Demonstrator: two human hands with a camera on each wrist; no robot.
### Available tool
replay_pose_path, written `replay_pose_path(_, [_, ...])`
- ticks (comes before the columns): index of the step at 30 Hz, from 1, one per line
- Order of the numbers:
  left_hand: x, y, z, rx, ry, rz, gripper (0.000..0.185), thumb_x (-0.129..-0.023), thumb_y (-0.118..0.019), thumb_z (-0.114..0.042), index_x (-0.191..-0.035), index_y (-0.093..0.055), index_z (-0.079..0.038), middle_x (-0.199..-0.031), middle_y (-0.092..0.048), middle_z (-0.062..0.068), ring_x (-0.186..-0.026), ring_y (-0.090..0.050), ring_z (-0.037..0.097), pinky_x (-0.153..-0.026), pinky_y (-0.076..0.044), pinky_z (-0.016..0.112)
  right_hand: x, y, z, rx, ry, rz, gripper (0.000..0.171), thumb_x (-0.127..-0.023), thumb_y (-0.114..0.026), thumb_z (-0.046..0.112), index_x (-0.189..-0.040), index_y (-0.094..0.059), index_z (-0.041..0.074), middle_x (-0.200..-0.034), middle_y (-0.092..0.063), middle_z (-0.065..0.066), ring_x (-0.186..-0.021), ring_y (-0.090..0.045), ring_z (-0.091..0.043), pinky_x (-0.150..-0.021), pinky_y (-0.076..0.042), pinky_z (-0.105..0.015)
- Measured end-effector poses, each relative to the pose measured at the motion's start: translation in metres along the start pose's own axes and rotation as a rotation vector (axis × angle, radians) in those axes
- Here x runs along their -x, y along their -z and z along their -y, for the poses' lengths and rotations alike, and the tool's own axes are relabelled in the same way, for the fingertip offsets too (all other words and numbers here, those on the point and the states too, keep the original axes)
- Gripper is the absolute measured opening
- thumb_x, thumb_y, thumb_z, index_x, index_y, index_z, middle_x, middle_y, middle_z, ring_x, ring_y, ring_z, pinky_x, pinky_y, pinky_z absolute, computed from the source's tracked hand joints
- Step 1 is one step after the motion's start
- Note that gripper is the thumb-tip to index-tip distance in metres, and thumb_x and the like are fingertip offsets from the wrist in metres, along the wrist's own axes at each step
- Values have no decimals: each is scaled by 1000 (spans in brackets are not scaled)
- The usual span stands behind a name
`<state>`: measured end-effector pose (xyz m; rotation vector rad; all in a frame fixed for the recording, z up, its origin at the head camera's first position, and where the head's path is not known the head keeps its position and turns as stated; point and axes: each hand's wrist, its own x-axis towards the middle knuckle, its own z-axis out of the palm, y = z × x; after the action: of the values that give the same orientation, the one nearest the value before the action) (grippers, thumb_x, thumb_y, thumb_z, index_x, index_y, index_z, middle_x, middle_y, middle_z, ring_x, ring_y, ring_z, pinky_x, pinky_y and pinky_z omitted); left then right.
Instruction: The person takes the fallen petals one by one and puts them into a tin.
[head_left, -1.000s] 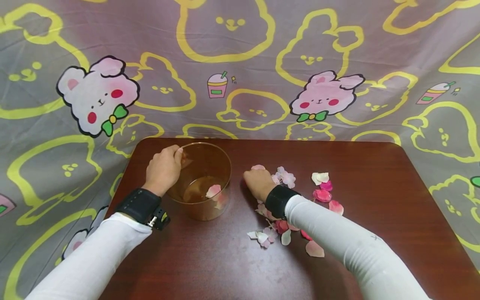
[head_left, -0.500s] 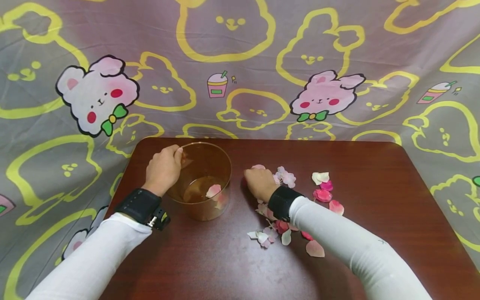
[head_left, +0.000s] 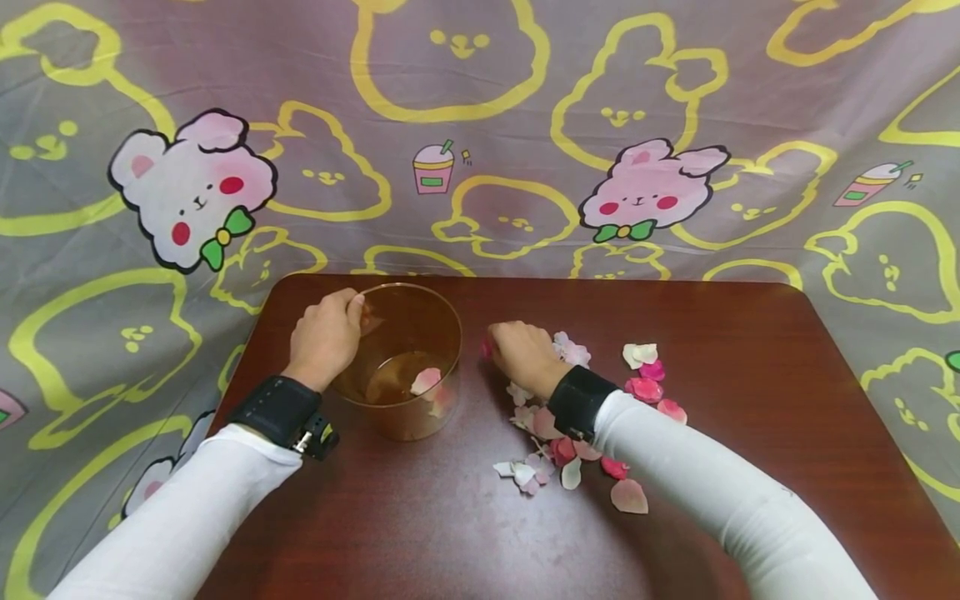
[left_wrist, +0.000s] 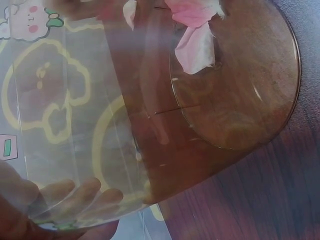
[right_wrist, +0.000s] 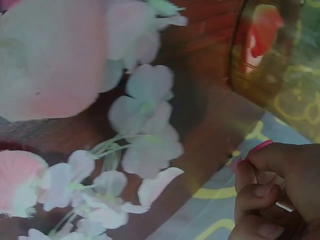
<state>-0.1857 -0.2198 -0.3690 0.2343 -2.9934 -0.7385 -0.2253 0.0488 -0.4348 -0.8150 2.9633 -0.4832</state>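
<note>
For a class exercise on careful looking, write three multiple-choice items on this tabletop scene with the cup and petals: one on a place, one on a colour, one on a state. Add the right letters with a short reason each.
1. Where do most loose petals lie?
A. On the table, on the right-hand side of the clear cup
B. On the patterned cloth behind the table
C. On the left-hand side of the cup

2. What colour is the table top?
A. White
B. Dark reddish brown
C. Blue

3. What is the left hand doing?
A. Lying flat on the table
B. Holding the cup at its rim
C. Raised high above the cup

Answers:
1 A: the head view shows the petals scattered around the right hand, with a few more inside the cup.
2 B: the bare wood is dark reddish brown.
3 B: its fingers show through the cup's wall in the left wrist view.
</note>
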Motion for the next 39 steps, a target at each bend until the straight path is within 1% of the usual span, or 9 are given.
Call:
replay_pose_path(3, [0, 0, 0, 0, -2, -3, 35, -110, -37, -30, -94, -59, -9, -86, -63, 15, -89, -65, 43, -69, -45, 54, 1, 6, 4, -14, 14, -7, 16, -95, -65, 12, -79, -64, 13, -70, -58, 1, -64, -56, -16, -51, -39, -29])
replay_pose_path(6, [0, 0, 0, -3, -4, -4, 35, -110, -37, -30, -94, -59, -9, -85, -62, 15, -89, -65, 43, -69, -45, 54, 3, 11, 9, -21, 30, -5, 16, -95, -64, 12, -79, -64, 14, -70, -56, 2, -64, -54, -15, -51, -36, -27])
replay_pose_path(13, [-1, -1, 1, -5, -8, -12, 35, -110, -36, -31, -93, -58, -9, -86, -63, 17, -91, -66, 46, -70, -45, 55, 6, 20, 18, -33, 75, -39, 14, -94, -65, 10, -81, -65, 14, -72, -59, 1, -64, -54, -15, -51, -37, -27])
replay_pose_path(17, [-1, -1, 1, -6, -6, -8, 35, -110, -36, -31, -94, -58, -9, -89, -64, 17, -93, -66, 47, -71, -46, 56, 9, 26, 21, -19, 76, -52, 13, -92, -65, 9, -80, -65, 14, -73, -60, 1, -64, -54, -15, -51, -36, -28])
replay_pose_path(22, [0, 0, 0, -5, -3, -8, 35, -110, -36, -31, -95, -59, -9, -91, -65, 18, -95, -66, 48, -71, -46, 57, 11, 35, 25, -27, 78, -75, 12, -92, -64, 9, -81, -65, 14, -73, -59, 1, -65, -53, -14, -51, -36, -28])
replay_pose_path(26, [0, 0, 0, -6, -3, -3, 36, -110, -35, -31, -95, -58, -9, -91, -65, 18, -94, -66, 47, -71, -46, 56, 14, 40, 29, -35, 89, -89, 11, -92, -64, 10, -82, -65, 15, -74, -60, 1, -66, -54, -14, -52, -38, -28])
replay_pose_path(33, [0, 0, -1, -5, -2, 1, 35, -110, -35, -31, -96, -59, -9, -90, -65, 17, -92, -66, 45, -70, -46, 55, 20, 44, 37, -30, 103, -73, 8, -92, -65, 11, -85, -66, 15, -77, -61, 2, -67, -54, -13, -53, -41, -28])
replay_pose_path(39, [0, 0, 0, -2, 2, 2, 36, -110, -35, -32, -94, -59, -9, -87, -63, 16, -89, -65, 43, -69, -45, 53, 21, 46, 40, -34, 116, -98, 7, -92, -66, 11, -87, -68, 15, -78, -63, 1, -68, -56, -13, -53, -43, -28])
